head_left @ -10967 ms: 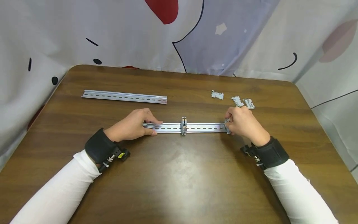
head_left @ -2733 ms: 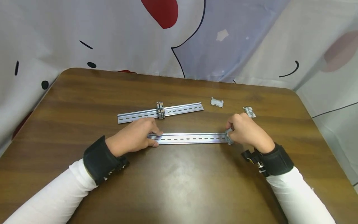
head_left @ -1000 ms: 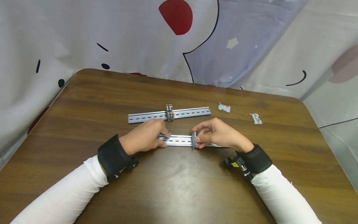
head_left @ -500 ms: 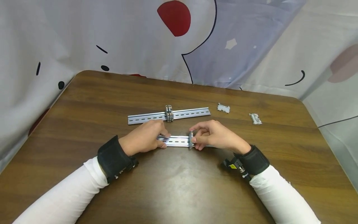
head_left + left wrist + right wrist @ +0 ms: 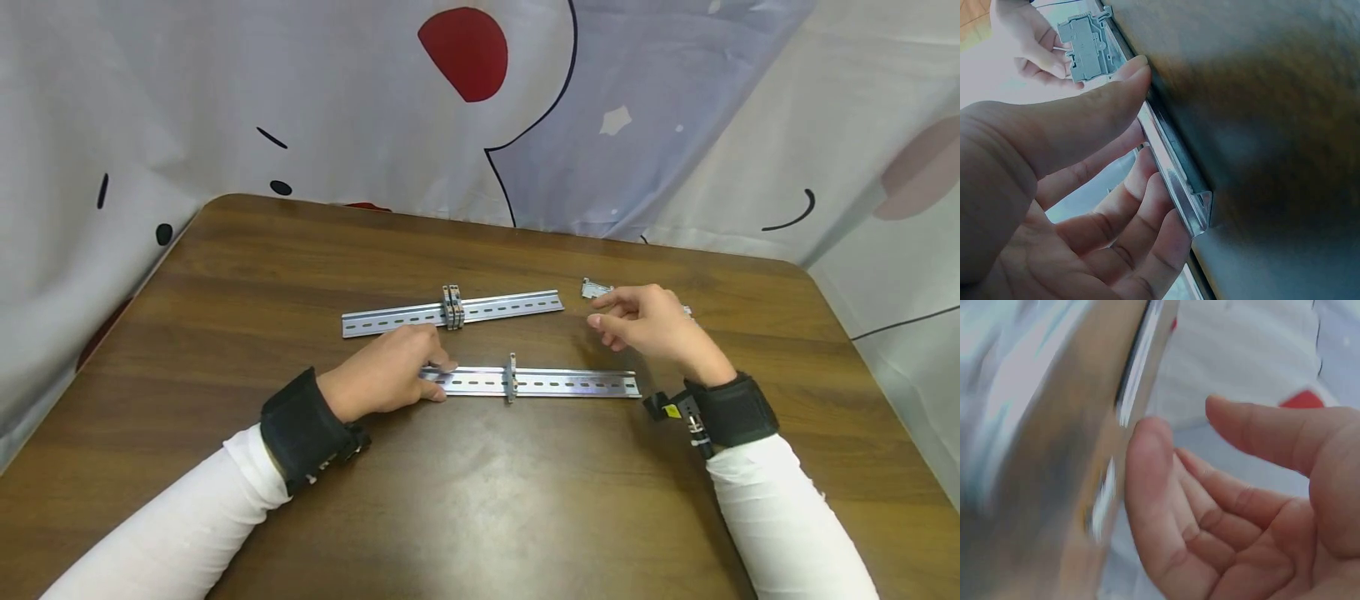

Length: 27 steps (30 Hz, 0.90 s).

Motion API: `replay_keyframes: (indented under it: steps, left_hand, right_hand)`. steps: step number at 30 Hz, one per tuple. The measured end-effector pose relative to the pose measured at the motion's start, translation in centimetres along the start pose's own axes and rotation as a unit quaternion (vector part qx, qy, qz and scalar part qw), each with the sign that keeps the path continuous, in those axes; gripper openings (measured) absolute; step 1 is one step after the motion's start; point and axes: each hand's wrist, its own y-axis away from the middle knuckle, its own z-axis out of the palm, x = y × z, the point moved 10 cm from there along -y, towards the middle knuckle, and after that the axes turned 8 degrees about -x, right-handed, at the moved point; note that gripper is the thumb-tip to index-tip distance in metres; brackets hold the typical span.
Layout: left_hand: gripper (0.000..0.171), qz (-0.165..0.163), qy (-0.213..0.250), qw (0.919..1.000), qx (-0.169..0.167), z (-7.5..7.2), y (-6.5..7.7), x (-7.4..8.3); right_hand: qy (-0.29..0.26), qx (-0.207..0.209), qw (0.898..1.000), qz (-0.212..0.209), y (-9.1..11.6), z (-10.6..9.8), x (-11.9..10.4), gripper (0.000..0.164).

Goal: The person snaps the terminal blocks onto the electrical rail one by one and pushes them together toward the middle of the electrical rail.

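Note:
My left hand (image 5: 390,371) grips the left end of the nearer slotted DIN rail (image 5: 577,383), thumb on the near edge and fingers on the far edge. On that rail, right of the left hand, stands one grey terminal block (image 5: 512,378); the left wrist view shows the flat side of this terminal block (image 5: 1088,50). My right hand (image 5: 660,329) is in the air beyond the rail's right end, fingers loosely bent and holding nothing. In the right wrist view, a gap separates its thumb from its fingers. Just past its fingertips lies a loose terminal block (image 5: 596,288).
Behind lies a second DIN rail (image 5: 517,305), slightly angled, bearing several terminal blocks (image 5: 453,307) side by side. Another loose terminal block (image 5: 687,310) is mostly hidden behind the right hand. A patterned curtain (image 5: 337,100) hangs along the back edge of the wooden table (image 5: 480,500).
Over the last second my right hand slid a terminal block slightly left on the near rail, let go and moved right and back. Earlier, the rail bearing blocks went behind and the bare one came forward.

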Motion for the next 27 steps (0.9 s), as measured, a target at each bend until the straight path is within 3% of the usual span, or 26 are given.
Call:
replay_keyframes:
  steps: [4, 8, 15, 21, 27]
  left_hand:
    - [0.035, -0.002, 0.001, 1.0000, 0.000, -0.1, 0.1, -0.1]
    - [0.035, -0.001, 0.001, 1.0000, 0.000, -0.1, 0.1, -0.2]
    - [0.034, 0.010, -0.002, 0.9999, 0.006, -0.1, 0.4, -0.2]
    - [0.035, 0.011, -0.002, 0.9999, 0.011, -0.2, 0.5, -0.3]
    - [0.034, 0.011, 0.001, 0.9999, 0.008, -0.1, 0.3, -0.2]
  right_hand:
    - [0.074, 0.071, 0.994, 0.041, 0.8, -3.6, 2.6, 0.034]
    - [0.140, 0.104, 0.981, 0.087, 1.6, -6.0, 5.2, 0.043]
    - [0.160, 0.042, 0.973, 0.163, 1.2, -6.2, 9.6, 0.056]
    - [0.157, 0.016, 0.973, 0.169, 0.7, -5.7, 10.7, 0.056]
    - [0.147, 0.033, 0.976, 0.158, 1.2, -6.1, 10.6, 0.056]
